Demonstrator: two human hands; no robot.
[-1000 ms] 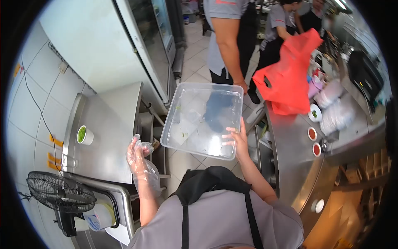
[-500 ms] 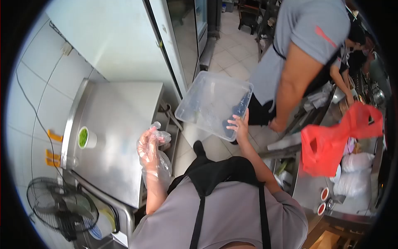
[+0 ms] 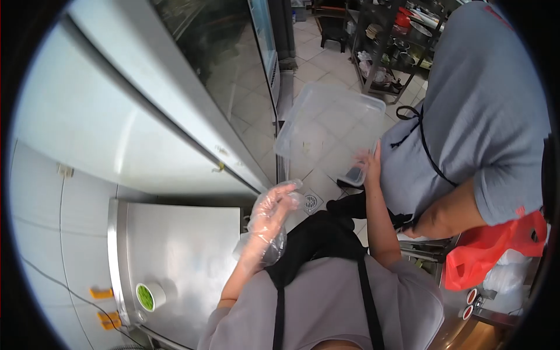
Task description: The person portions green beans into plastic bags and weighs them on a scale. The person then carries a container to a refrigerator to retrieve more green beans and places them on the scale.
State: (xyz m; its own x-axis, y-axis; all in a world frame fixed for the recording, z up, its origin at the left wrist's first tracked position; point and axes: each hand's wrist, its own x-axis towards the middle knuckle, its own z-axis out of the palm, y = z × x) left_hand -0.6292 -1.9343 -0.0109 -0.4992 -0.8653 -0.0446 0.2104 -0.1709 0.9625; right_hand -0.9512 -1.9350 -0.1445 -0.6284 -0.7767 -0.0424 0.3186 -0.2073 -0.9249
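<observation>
Clear plastic tub (image 3: 326,122) sat toward one o'clock from centre, held up in the air over the tiled floor (image 3: 307,71); tiles showed through it, along with a few small specks. The person's right hand (image 3: 370,163), bare, lay at three o'clock, fingers parted and wrapped about the tub's near right side, thumb up along the edge: partly open, with a hold on that wall.

Left hand (image 3: 274,213), in a loose see-through glove (image 3: 265,224), was just below centre at six o'clock. Fingers half curled, apart from the tub; the crumpled plastic made it impossible to tell whether they pinched anything.

Steel desk (image 3: 186,245) at eight o'clock. On it, between seven and eight, a white cup (image 3: 157,296) tipped on its side or seen at a slant (could not tell which), chopped greens (image 3: 144,297) inside. Fridge (image 3: 192,116) at eleven. Floor drain (image 3: 312,203) between the two hands.

Co-worker (image 3: 490,99) in grey stood between two and three, arm hanging. Red bag (image 3: 496,251) at four, two small cups of red sauce (image 3: 469,304) just beneath.
</observation>
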